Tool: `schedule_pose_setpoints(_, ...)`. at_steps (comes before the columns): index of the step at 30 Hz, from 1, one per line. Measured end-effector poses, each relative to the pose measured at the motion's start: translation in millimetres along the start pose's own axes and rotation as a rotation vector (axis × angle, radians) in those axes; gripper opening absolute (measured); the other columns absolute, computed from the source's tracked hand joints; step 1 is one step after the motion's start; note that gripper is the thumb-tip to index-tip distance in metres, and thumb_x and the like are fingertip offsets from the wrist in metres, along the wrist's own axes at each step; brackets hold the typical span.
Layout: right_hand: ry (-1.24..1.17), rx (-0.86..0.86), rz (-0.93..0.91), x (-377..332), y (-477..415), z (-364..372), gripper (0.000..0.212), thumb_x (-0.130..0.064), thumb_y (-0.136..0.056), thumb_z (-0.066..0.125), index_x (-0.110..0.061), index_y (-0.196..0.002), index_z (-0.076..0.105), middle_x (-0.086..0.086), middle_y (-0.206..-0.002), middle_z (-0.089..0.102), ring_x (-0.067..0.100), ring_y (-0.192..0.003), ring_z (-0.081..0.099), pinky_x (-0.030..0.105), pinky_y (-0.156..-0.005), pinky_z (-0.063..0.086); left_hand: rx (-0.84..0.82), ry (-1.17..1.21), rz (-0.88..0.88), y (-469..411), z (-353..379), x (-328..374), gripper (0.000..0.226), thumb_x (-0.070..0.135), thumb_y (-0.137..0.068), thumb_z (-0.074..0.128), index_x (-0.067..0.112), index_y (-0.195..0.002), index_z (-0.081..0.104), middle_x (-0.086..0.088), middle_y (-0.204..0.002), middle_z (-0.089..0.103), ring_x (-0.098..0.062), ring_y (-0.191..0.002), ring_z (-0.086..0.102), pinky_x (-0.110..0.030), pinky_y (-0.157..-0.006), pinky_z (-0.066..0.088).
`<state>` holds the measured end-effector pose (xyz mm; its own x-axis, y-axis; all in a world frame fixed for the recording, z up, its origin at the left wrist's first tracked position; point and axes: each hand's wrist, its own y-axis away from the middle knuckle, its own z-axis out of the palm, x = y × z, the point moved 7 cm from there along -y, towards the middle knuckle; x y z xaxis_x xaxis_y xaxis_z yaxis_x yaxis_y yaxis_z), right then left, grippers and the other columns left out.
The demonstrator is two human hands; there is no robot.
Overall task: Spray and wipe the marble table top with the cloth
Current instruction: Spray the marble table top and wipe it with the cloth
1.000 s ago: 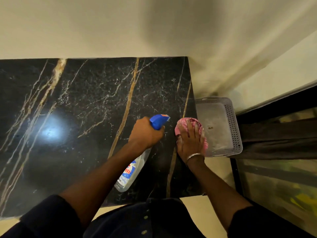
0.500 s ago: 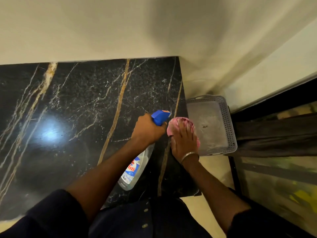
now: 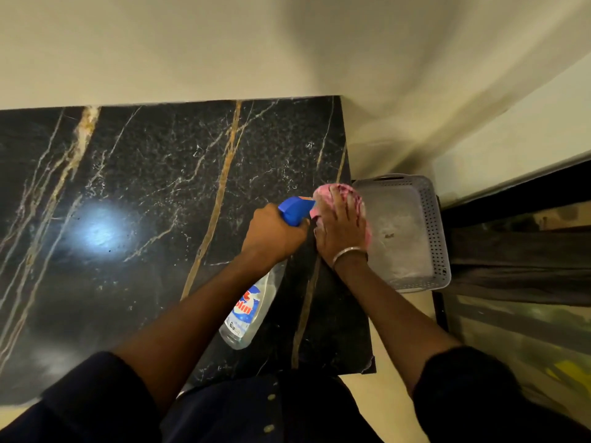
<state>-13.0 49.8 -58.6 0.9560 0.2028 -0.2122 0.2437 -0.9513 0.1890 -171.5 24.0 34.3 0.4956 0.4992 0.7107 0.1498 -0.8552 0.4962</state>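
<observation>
A black marble table top point(image 3: 144, 193) with gold and white veins fills the left and middle of the head view. My left hand point(image 3: 271, 233) grips a clear spray bottle point(image 3: 249, 311) by its blue trigger head, nozzle pointing right at the cloth. My right hand point(image 3: 340, 231) presses flat on a bunched pink cloth point(image 3: 329, 191) at the table's right edge, fingers spread over it. Most of the cloth is hidden under that hand.
A grey perforated plastic basket point(image 3: 431, 225) stands on the floor just right of the table edge. A cream wall runs behind the table. Dark framed glass and fabric lie further right. A light glare marks the marble at the left.
The spray nozzle has come closer to the cloth and now nearly touches it. My right hand and the cloth stay at the right edge. The camera has shifted slightly.
</observation>
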Motion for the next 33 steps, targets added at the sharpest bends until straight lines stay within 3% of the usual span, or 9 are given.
schedule_pose_setpoints(3, 0.006, 0.005, -0.012, 0.3, -62.7, -15.1, 0.063, -0.04, -0.087, 0.03, -0.026, -0.149, 0.036, 0.009, -0.16, 0.025, 0.037, -0.145, 0.021, 0.059, -0.116, 0.016, 0.022, 0.019, -0.037, -13.5, -4.6, 0.4, 0.028, 0.031, -0.079, 0.07, 0.013, -0.098, 0.061, -0.003, -0.077, 0.065, -0.01, -0.064, 0.062, -0.019, -0.056, 0.044)
schedule_pose_setpoints(10, 0.002, 0.042, -0.036, -1.8, -193.6, -44.9, 0.059, -0.032, -0.092, 0.042, -0.03, -0.15, 0.032, 0.008, -0.161, 0.021, 0.04, -0.145, 0.02, 0.056, -0.117, 0.014, 0.063, 0.051, -0.072, -48.6, -26.6, 8.3, 0.029, 0.031, -0.082, 0.068, 0.015, -0.105, 0.061, -0.006, -0.086, 0.068, -0.012, -0.072, 0.066, -0.023, -0.062, 0.053)
schedule_pose_setpoints(15, 0.006, 0.051, -0.021, -1.9, -220.7, -53.6, 0.056, -0.031, -0.096, 0.043, -0.029, -0.151, 0.03, 0.009, -0.161, 0.019, 0.04, -0.146, 0.016, 0.053, -0.119, 0.012, 0.101, 0.003, -0.075, -66.1, -43.7, 16.0, 0.031, 0.033, -0.082, 0.069, 0.016, -0.106, 0.061, -0.001, -0.08, 0.065, -0.006, -0.062, 0.059, -0.014, -0.051, 0.039)
schedule_pose_setpoints(22, 0.002, 0.018, -0.053, 3.0, -139.6, -33.6, 0.062, -0.034, -0.092, 0.046, -0.026, -0.151, 0.029, 0.011, -0.16, 0.021, 0.04, -0.145, 0.018, 0.056, -0.117, 0.016, 0.076, -0.017, -0.076, -65.5, -41.7, 17.2, 0.029, 0.031, -0.083, 0.068, 0.014, -0.105, 0.059, 0.002, -0.075, 0.061, -0.005, -0.06, 0.058, -0.012, -0.05, 0.037)
schedule_pose_setpoints(27, 0.045, -0.02, -0.039, 3.2, -46.4, -12.7, 0.063, -0.039, -0.09, 0.033, -0.024, -0.151, 0.029, 0.014, -0.16, 0.022, 0.038, -0.147, 0.017, 0.058, -0.118, 0.015, 0.076, -0.019, -0.031, -58.3, -30.1, 20.7, 0.028, 0.028, -0.081, 0.069, 0.012, -0.103, 0.06, 0.0, -0.075, 0.062, -0.006, -0.06, 0.058, -0.013, -0.051, 0.038)
schedule_pose_setpoints(33, 0.012, -0.075, 0.005, 4.6, 38.2, 4.7, 0.066, -0.037, -0.087, 0.033, -0.023, -0.152, 0.029, 0.013, -0.16, 0.021, 0.039, -0.147, 0.017, 0.059, -0.116, 0.019, 0.089, -0.033, 0.006, -47.9, -21.6, 30.0, 0.027, 0.029, -0.082, 0.069, 0.011, -0.1, 0.062, 0.004, -0.068, 0.056, -0.004, -0.054, 0.052, -0.012, -0.049, 0.034)
